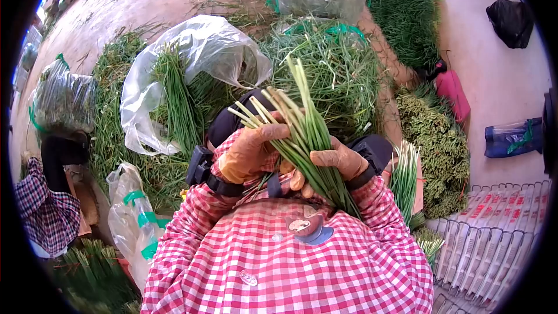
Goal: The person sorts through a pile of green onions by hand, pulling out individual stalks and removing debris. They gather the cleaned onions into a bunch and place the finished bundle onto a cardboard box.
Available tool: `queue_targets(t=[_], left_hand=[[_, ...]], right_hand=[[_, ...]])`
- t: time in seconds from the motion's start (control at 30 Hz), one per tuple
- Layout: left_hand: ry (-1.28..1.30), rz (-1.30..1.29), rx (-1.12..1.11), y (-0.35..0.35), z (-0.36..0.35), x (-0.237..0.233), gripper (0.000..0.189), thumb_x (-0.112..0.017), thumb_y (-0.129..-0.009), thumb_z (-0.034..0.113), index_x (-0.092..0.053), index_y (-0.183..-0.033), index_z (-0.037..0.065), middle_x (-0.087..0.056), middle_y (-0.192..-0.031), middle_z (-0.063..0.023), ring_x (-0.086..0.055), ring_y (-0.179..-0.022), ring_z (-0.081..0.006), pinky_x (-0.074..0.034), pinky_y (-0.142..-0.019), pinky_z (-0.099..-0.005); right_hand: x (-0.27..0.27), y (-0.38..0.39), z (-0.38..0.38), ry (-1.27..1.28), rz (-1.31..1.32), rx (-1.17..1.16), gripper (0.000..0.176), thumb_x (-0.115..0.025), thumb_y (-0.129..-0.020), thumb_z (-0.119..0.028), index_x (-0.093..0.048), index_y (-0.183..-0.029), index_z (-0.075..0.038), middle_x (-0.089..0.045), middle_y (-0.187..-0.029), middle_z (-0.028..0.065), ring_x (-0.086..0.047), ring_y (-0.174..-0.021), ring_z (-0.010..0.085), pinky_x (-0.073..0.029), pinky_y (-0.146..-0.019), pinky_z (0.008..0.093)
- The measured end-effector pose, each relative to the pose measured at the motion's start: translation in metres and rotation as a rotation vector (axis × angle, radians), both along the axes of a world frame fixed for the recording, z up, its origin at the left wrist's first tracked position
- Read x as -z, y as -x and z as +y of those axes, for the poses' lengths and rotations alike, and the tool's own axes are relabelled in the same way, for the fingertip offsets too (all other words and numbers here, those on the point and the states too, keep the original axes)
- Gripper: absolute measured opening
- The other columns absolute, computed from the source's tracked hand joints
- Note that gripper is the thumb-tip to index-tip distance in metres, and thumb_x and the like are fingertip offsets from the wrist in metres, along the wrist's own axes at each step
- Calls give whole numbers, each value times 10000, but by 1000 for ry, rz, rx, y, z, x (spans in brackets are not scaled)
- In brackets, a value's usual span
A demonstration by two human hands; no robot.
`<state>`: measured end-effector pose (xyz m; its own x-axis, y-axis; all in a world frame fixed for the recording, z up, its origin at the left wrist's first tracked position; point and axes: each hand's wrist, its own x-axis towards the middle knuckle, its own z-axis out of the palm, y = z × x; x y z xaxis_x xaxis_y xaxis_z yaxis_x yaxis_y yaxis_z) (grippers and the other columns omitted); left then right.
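Note:
In front of my chest, both gloved hands hold a bunch of long green stalks [317, 134] with pale cut ends. My left hand [247, 150] is closed round the stalks on the left side, its thumb over them near the pale ends. On the right, my right hand [343, 160] grips the same bunch lower down, thumb across the front. The pale ends fan out upward and to the left, and the green part runs down toward my right sleeve. Beyond my left hand, a clear plastic bag [200, 32] lies open beside more green stalks [174, 96].
Loose greens [343, 70] are piled ahead. To the right stand a bundle with white ends [405, 171], a heap of bundles [433, 151] and wire racks [488, 250]. At the left are another person's checked sleeve [49, 203] and a taped plastic bag [131, 215].

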<state>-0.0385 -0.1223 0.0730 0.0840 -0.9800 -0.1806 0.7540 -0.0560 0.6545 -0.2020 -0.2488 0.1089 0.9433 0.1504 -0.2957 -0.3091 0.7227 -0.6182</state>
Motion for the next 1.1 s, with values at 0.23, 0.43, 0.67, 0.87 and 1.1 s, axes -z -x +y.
queue_targets(t=[0.23,0.43,0.67,0.87,1.1], left_hand=[[161,79,57,17,-5,-15,731,-611,-784,237,-314,-1398,-27,-522,-1270,-200,-462,-1227,-291,-417,-1002,-392],[282,292,32,22,-20,-22,816,-627,-747,228,-257,-1415,-59,-555,-1211,-211,-516,-1188,-316,-461,-974,-393],[215,188,-236,20,-18,3,644,-600,-741,225,-443,-1274,-99,-648,-950,-156,-635,-910,-265,-537,-815,-349],[154,195,-277,29,-16,10,595,-609,-778,254,-458,-1263,-56,-597,-1119,-156,-607,-987,-255,-502,-872,-371],[134,-59,-309,30,-19,-32,783,-710,-726,201,-355,-1381,-41,-558,-1221,-158,-574,-1087,-216,-456,-953,-342]], right_hand=[[14,2,2,-43,-59,-38,454,-593,-910,-263,-483,-1200,69,-611,-1059,235,-675,-833,306,-598,-620,360],[45,5,1,-377,-21,-257,532,-600,-896,-372,-501,-1184,65,-618,-1022,257,-675,-816,329,-586,-605,394],[-16,-9,-16,1020,25,448,343,-707,-838,-261,-596,-1067,-31,-648,-899,55,-616,-837,116,-515,-740,255],[-46,-32,2,1266,-6,281,192,-660,-837,-137,-633,-996,-33,-646,-800,111,-633,-738,170,-491,-666,308],[-50,-41,-22,1248,2,145,199,-673,-811,-187,-682,-931,-29,-674,-789,88,-633,-729,156,-493,-672,283]])
